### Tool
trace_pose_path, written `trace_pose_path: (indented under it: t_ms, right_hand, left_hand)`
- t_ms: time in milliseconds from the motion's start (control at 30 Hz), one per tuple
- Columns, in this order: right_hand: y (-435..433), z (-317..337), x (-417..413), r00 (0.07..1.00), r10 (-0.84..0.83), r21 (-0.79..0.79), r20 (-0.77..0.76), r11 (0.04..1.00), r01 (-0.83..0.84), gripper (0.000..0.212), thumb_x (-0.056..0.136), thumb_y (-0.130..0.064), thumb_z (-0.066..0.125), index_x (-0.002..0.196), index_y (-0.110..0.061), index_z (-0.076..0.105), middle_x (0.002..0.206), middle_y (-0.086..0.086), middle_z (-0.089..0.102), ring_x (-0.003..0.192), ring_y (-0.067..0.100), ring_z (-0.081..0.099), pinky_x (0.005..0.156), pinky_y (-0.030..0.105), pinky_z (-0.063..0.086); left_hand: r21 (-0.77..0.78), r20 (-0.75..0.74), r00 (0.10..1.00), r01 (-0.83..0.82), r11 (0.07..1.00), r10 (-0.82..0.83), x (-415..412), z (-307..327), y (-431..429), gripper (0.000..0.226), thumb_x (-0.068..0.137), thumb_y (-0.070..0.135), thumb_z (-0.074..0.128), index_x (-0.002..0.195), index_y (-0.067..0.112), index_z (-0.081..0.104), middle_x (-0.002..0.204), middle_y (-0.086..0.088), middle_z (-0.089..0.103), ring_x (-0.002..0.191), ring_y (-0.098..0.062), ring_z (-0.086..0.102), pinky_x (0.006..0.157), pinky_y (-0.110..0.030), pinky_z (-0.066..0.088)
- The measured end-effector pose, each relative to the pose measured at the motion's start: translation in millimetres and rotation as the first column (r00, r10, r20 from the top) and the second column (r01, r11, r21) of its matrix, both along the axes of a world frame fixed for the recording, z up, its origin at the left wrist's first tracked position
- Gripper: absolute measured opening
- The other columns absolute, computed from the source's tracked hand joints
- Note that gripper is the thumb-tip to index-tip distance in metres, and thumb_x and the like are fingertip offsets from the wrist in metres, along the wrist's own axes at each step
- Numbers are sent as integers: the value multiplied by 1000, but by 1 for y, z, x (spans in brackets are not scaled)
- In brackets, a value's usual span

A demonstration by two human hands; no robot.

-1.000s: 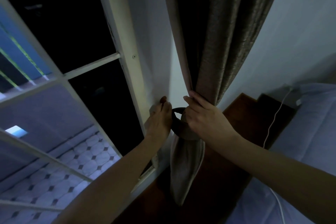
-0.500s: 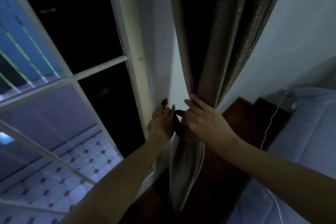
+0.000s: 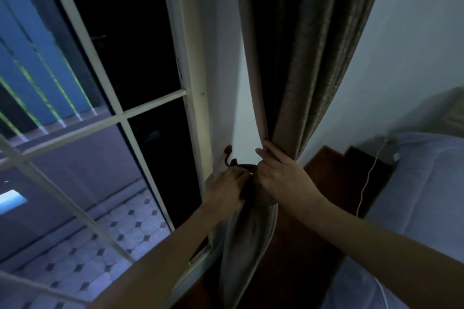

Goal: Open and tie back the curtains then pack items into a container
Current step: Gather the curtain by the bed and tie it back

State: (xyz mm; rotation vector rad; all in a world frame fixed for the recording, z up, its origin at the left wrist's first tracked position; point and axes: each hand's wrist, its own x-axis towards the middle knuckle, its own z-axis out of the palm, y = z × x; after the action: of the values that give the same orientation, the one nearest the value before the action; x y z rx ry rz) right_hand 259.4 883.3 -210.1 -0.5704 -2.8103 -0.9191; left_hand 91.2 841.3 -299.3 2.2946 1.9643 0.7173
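A brown-grey curtain [image 3: 308,63] hangs gathered beside the white window frame [image 3: 198,98]. A dark tieback band [image 3: 247,166] wraps the bunched cloth and runs to a small brown wall hook [image 3: 229,155]. My left hand [image 3: 226,192] grips the band just below the hook. My right hand [image 3: 278,178] clutches the gathered curtain at the band, fingers curled around the fold. Below the hands the curtain's tail [image 3: 247,246] hangs loose.
White window bars [image 3: 120,118] cross the dark panes on the left, with a tiled floor outside. A red-brown wooden headboard [image 3: 334,183] and a bed with pale bedding [image 3: 421,195] lie on the right. A white cable [image 3: 369,178] trails down from the wall.
My left hand has slid down off the hook, which now shows bare above it, and has closed on the band. My right hand stays on the curtain. The view shifted slightly.
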Motion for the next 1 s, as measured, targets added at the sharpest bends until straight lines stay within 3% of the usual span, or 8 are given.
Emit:
trace_pose_path:
  t_ms: [200,333,400,467,567,733,867,1000]
  right_hand:
    - [-6,2,2,999,41,30,-8,999,-41,19,73,-15,70,92,-13,75,101,5,72,125,29,54,120,48,14]
    - [-16,-18,26,957,172,-266,-232,935,-233,38,82,-16,54,119,-17,66,126,5,63,133,23,45,117,41,26]
    - [-25,-37,44,895,36,-421,-445,874,-244,40,83,-11,52,121,-18,64,129,5,59,124,21,52,101,32,47]
    - [-29,-53,59,857,-208,-581,-472,805,-124,44,84,-4,52,123,-22,62,129,1,57,114,18,59,83,26,55]
    - [-26,-73,65,802,-435,-747,-410,664,-22,41,90,-4,55,125,-25,59,127,-6,56,106,9,59,85,17,49]
    - [-25,-101,40,748,-623,-943,-230,332,-14,44,92,-20,60,134,-23,51,129,-4,59,110,11,58,93,27,49]
    - [-25,-109,12,807,-579,-987,-115,161,-25,40,90,-22,61,129,-18,54,121,-4,62,108,15,60,88,22,44]
    - [-21,-116,-6,753,-640,-982,-155,184,-46,34,77,-39,54,91,-13,70,92,5,73,86,21,68,80,39,53]
  left_hand:
    - [-39,135,988,81,996,-75,-15,25,-16,15,72,25,57,85,18,59,85,1,61,84,-20,57,73,-41,49]
    - [14,171,982,84,996,-85,-23,31,-24,35,79,50,57,95,21,69,91,2,62,95,-22,56,85,-38,42]
    - [69,272,962,-9,998,-10,-27,34,-25,37,82,50,55,89,17,70,90,2,63,94,-20,56,86,-34,40]
    - [134,369,929,-95,986,40,-31,33,-29,37,83,47,56,88,13,70,91,-2,63,93,-17,55,86,-25,40]
    - [173,481,876,-134,976,35,-31,31,-44,28,85,38,64,92,12,69,100,0,57,96,-6,53,88,-11,39]
    - [126,727,655,-420,899,205,-14,25,-67,22,88,28,65,84,14,48,75,-1,51,67,-12,52,62,-22,44]
    - [52,355,917,-211,976,179,-7,-18,-85,35,86,43,50,69,13,54,71,2,52,70,-16,52,61,-33,46]
    - [-154,104,965,-225,962,242,-14,-42,-79,46,80,65,48,79,21,60,87,3,58,87,-17,54,73,-34,49]
